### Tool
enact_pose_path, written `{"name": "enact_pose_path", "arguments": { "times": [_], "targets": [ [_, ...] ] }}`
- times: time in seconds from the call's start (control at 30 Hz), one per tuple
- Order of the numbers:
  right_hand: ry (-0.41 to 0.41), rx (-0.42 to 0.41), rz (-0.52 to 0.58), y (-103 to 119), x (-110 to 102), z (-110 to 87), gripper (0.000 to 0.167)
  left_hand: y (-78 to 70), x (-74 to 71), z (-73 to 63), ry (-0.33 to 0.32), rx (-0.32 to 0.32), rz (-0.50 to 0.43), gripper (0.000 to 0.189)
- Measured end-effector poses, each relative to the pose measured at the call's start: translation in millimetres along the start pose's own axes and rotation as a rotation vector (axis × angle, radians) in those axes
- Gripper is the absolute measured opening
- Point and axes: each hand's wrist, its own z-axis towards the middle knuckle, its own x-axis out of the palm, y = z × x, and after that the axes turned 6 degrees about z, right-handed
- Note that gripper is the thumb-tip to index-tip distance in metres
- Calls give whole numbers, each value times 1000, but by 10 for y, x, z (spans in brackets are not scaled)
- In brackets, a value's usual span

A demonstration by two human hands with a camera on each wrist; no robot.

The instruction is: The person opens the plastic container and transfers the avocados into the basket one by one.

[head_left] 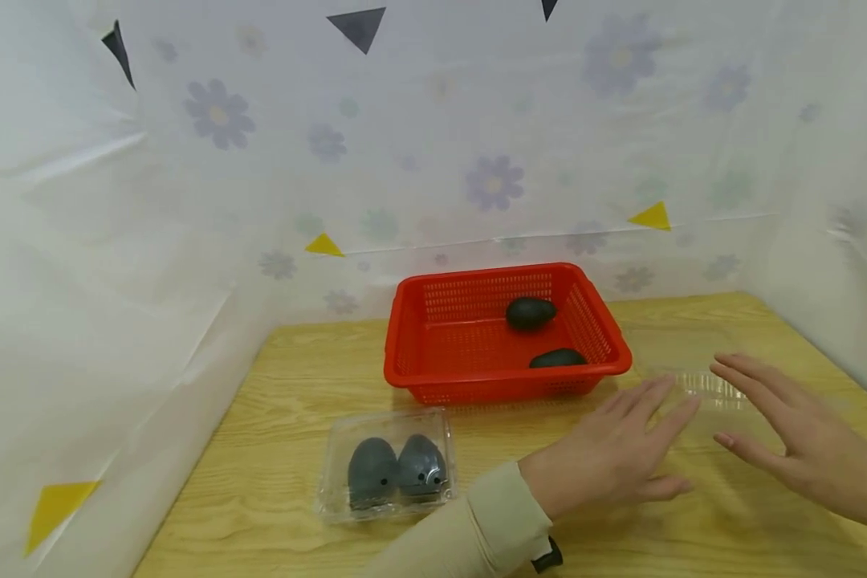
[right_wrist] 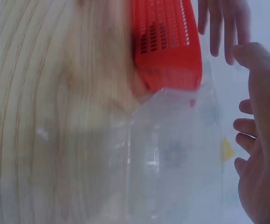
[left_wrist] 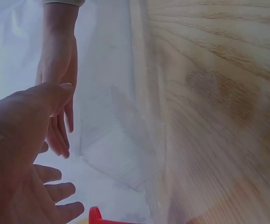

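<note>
My left hand (head_left: 610, 453) reaches across to the right, fingers extended and holding nothing. Facing it, my right hand (head_left: 802, 437) also has its fingers spread and its palm empty. Between and beyond both hands lies an open clear plastic clamshell box (head_left: 708, 389), faint against the wood; it also shows in the left wrist view as a clear plastic box (left_wrist: 118, 156). Whether any fingertip touches it, I cannot tell. Two dark green avocados, one at the back (head_left: 530, 313) and one at the front (head_left: 558, 358), lie inside the red basket (head_left: 506, 373).
To the left, a closed clear box (head_left: 335, 461) contains two dark avocados (head_left: 372, 472) side by side. Everything stands on a wooden table (head_left: 260, 449). White flower-printed sheeting (head_left: 405, 120) hangs behind and at both sides. A black wristband (head_left: 547, 555) shows below the left sleeve.
</note>
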Motion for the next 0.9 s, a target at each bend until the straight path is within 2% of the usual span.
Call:
{"name": "enact_pose_path", "arguments": {
  "times": [0.07, 0.2, 0.33, 0.43, 0.53, 0.8, 0.9],
  "targets": [
    [-2, -27, 8, 88, 10, 32, 93, 24, -22, -85, 2, -1, -6, 91],
    [16, -42, 27, 262, 42, 66, 94, 84, -42, -267, -58, 23, -6, 92],
    [44, -59, 45, 421, 71, 95, 95, 163, -72, -491, -10, 18, -52, 91],
    [59, -85, 40, 517, 95, 119, 97, 227, -112, -656, 79, -26, -124, 92],
    [74, -107, 42, 596, 137, 145, 99, 287, -140, -807, 106, -68, -178, 93],
    [110, -178, 77, 750, 304, 227, 98, 389, -152, -1183, 97, -160, -233, 94],
    [99, -229, 103, 779, 361, 258, 96, 428, -162, -1311, 90, -199, -249, 95]
  ]
}}
